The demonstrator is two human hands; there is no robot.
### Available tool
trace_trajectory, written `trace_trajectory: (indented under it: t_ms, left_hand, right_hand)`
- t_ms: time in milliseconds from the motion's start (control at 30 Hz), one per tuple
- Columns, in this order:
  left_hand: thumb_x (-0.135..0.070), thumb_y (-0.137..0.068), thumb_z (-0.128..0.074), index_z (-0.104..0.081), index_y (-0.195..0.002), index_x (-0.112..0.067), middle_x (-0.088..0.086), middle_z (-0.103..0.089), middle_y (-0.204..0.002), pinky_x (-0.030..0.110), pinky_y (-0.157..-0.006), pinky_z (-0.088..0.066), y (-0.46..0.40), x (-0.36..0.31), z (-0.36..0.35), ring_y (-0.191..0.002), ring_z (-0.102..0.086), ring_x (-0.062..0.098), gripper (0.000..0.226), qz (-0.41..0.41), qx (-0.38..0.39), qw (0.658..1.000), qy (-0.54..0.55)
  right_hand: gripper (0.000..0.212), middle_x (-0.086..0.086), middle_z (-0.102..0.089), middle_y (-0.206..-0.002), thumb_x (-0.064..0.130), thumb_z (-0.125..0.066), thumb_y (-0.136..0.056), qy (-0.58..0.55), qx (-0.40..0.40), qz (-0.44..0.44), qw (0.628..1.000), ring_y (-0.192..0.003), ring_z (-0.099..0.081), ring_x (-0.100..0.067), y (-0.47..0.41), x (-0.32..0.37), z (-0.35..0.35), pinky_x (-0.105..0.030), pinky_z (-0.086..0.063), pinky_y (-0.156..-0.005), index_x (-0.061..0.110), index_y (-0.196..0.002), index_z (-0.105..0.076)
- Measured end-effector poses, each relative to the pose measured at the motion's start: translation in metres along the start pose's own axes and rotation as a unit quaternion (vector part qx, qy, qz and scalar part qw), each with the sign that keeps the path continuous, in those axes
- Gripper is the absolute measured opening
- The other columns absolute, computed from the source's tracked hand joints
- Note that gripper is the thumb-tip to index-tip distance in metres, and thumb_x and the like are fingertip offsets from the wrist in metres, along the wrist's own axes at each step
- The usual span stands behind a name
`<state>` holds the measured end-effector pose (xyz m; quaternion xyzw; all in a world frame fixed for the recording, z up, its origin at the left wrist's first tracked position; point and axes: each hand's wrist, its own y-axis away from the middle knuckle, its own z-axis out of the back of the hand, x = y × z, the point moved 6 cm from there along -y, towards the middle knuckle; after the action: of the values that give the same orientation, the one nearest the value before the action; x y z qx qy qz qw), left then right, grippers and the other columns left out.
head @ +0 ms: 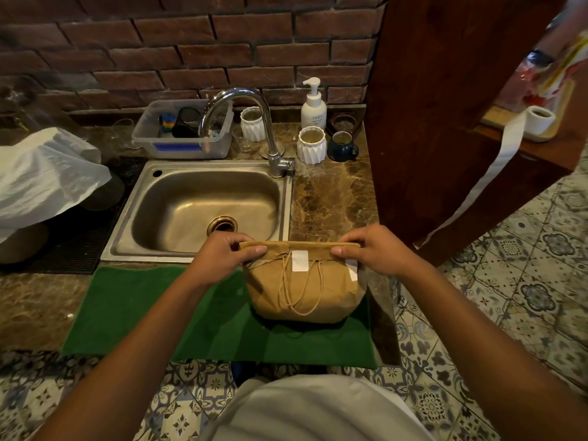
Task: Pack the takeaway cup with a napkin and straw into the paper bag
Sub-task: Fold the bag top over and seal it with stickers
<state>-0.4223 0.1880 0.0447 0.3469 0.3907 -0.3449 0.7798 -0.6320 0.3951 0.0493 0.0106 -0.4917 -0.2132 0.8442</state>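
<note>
Green mat (152, 316): lower centre of the frame, on the worktop (331, 192); carries the bag near its right end.
Paper bag (305, 288): centre, standing on the mat, bulged and creased; top folded over into a flat band; twine handles (300, 289) hanging down the near face under a white sticker (300, 261).
Cup, napkin, straw: none visible; probably inside, cannot tell.
Left hand (222, 253): grip pressed together on the left end of the folded band, thumb on the near face.
Right hand (369, 249): grip pinching the right end the same way.
Stage: likely closing the bag.
Risk, crush: pressing the fold low could squash or tip a cup inside and spill.
Risk, tear: pulling the ends apart could split the creased paper.
Risk, edge: bag sits close to the worktop's right edge; a sideways nudge could send it toward the tiled floor.
Risk, sink (203, 202): just beyond the fold; a forward push could topple it in.
</note>
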Motion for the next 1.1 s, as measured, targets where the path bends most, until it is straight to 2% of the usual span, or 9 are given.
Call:
trace_trajectory:
  t_ms: [100, 233, 367, 467, 600, 700, 833, 967, 1100]
  left_hand:
    - [-0.029, -0.085, -0.079, -0.081, -0.089, -0.019, 0.000, -0.078, -0.083, 0.039, -0.083, -0.058, 0.002, 0.004, 0.003, -0.087, -0.073, 0.020, 0.010, 0.008, -0.013, 1.000, 0.004]
    - [-0.024, -0.087, -0.078, -0.079, -0.095, -0.020, 0.001, -0.080, -0.093, 0.038, -0.089, -0.057, 0.011, 0.015, 0.003, -0.093, -0.074, 0.017, 0.010, 0.028, -0.033, 0.997, 0.063]
    - [-0.020, -0.092, -0.072, -0.078, -0.092, -0.021, -0.009, -0.079, -0.088, 0.027, -0.081, -0.050, 0.018, 0.012, -0.001, -0.083, -0.070, 0.000, 0.006, 0.019, -0.047, 0.994, 0.096]
    - [-0.022, -0.093, -0.071, -0.078, -0.088, -0.020, -0.010, -0.076, -0.081, 0.019, -0.074, -0.050, 0.017, -0.012, 0.004, -0.078, -0.067, -0.001, 0.009, -0.025, -0.044, 0.995, 0.083]
    - [-0.024, -0.096, -0.068, -0.074, -0.093, -0.029, -0.022, -0.075, -0.081, 0.005, -0.066, -0.048, 0.018, -0.058, 0.000, -0.078, -0.066, -0.010, 0.008, -0.081, -0.032, 0.991, 0.106]
    - [-0.025, -0.097, -0.066, -0.071, -0.095, -0.037, -0.019, -0.074, -0.087, 0.002, -0.065, -0.047, 0.024, -0.088, -0.018, -0.080, -0.065, -0.016, 0.013, -0.116, -0.006, 0.984, 0.134]
    - [-0.023, -0.099, -0.063, -0.066, -0.100, -0.043, -0.025, -0.068, -0.096, -0.002, -0.068, -0.045, 0.046, -0.127, -0.064, -0.084, -0.060, -0.025, 0.020, -0.169, 0.076, 0.972, 0.140]
    - [-0.020, -0.099, -0.062, -0.071, -0.106, -0.040, -0.035, -0.073, -0.095, 0.009, -0.080, -0.054, 0.073, -0.158, -0.125, -0.095, -0.066, -0.014, 0.023, -0.208, 0.182, 0.950, 0.146]
    - [-0.021, -0.099, -0.064, -0.069, -0.114, -0.045, -0.023, -0.073, -0.108, 0.011, -0.085, -0.052, 0.112, -0.193, -0.196, -0.103, -0.065, -0.011, 0.029, -0.269, 0.254, 0.921, 0.121]
  right_hand:
    - [0.012, 0.001, -0.079, -0.085, 0.034, -0.075, -0.092, -0.026, -0.051, -0.011, 0.998, -0.081, -0.072, -0.024, 0.005, -0.008, 0.000, -0.044, -0.055, -0.073, 0.025, -0.096, -0.082]
    - [0.007, 0.014, -0.078, -0.081, 0.030, -0.073, -0.094, -0.107, -0.139, -0.042, 0.984, -0.079, -0.071, 0.001, 0.027, -0.023, 0.001, -0.021, -0.051, -0.073, 0.030, -0.095, -0.080]
    - [0.009, 0.007, -0.079, -0.090, 0.028, -0.072, -0.095, -0.147, -0.227, -0.063, 0.961, -0.087, -0.072, -0.007, 0.048, -0.023, -0.010, -0.025, -0.054, -0.080, 0.027, -0.098, -0.081]
    - [0.009, 0.001, -0.079, -0.089, 0.024, -0.073, -0.095, -0.166, -0.325, -0.067, 0.929, -0.085, -0.072, -0.011, 0.072, -0.010, -0.007, -0.027, -0.054, -0.079, 0.021, -0.096, -0.081]
    - [0.011, 0.013, -0.077, -0.088, 0.026, -0.068, -0.098, -0.161, -0.452, -0.083, 0.873, -0.083, -0.071, 0.000, 0.122, 0.018, -0.003, -0.017, -0.055, -0.074, 0.032, -0.100, -0.077]
    - [0.013, 0.021, -0.073, -0.091, 0.025, -0.065, -0.100, -0.126, -0.544, -0.103, 0.823, -0.084, -0.068, 0.010, 0.173, 0.036, -0.009, -0.010, -0.053, -0.073, 0.033, -0.105, -0.073]
    - [0.030, 0.017, -0.068, -0.076, 0.027, -0.066, -0.100, -0.109, -0.651, -0.138, 0.738, -0.068, -0.062, 0.004, 0.251, 0.046, -0.030, -0.016, -0.053, -0.066, 0.038, -0.128, -0.068]
    - [0.027, 0.027, -0.072, -0.102, 0.023, -0.067, -0.099, -0.086, -0.730, -0.176, 0.655, -0.092, -0.069, 0.005, 0.334, 0.047, -0.053, -0.026, -0.059, -0.086, 0.037, -0.122, -0.071]
    - [0.025, 0.020, -0.075, -0.099, 0.020, -0.067, -0.099, -0.084, -0.782, -0.213, 0.580, -0.086, -0.070, 0.006, 0.420, 0.044, -0.077, -0.018, -0.055, -0.075, 0.038, -0.115, -0.073]
